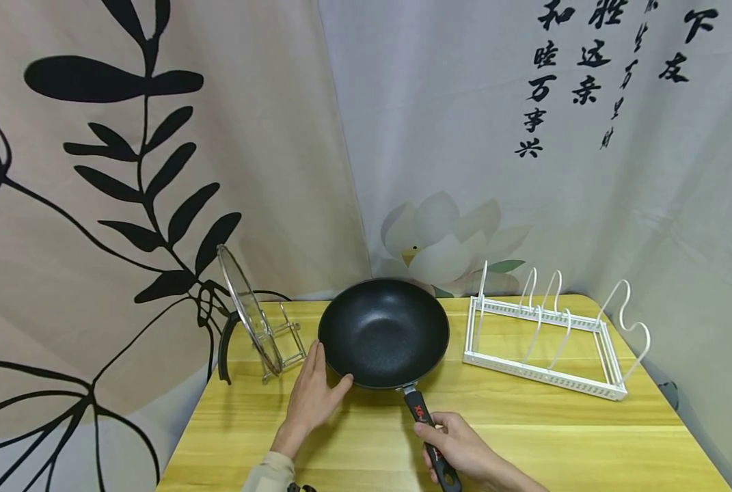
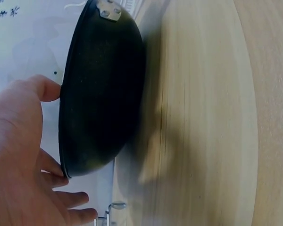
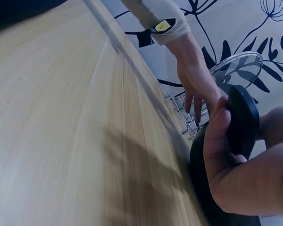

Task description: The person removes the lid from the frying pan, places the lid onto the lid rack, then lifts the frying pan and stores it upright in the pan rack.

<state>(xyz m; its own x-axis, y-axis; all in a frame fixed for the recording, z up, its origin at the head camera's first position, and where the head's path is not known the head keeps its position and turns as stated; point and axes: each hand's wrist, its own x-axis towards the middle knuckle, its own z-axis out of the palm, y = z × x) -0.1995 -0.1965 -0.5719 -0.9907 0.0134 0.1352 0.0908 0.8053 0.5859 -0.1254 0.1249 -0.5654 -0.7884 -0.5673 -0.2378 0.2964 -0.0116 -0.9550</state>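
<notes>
Black wok point(image 1: 383, 333), non-stick and deep-bowled, at the centre of the head view, resting on the wooden table point(image 1: 587, 424) just below the middle of the frame. Its black handle point(image 1: 426, 425), with red lettering near the bowl, runs toward the lower centre edge. The right hand point(image 1: 461, 447), lower centre-right, has fingers and thumb curled round this handle; in the right-wrist view the thumb point(image 3: 221, 141) wraps over the handle's rounded end at the right of the frame. The left hand point(image 1: 314, 395), lower centre-left, lies with fingers straight and spread against the wok's outer wall, thumb at the rim; it grips nothing. In the left-wrist view the palm fills the lower left corner and the wok's dark underside point(image 2: 101, 89) occupies the upper left, the handle rivet plate at the top edge.

A glass lid point(image 1: 249, 318) stands upright in a wire holder point(image 1: 284, 350) at centre-left, just beside the wok and close to the left fingertips. A white pot rack point(image 1: 547, 342) with curved dividers lies at centre-right, apart from the wok. Printed fabric hangs behind the table.
</notes>
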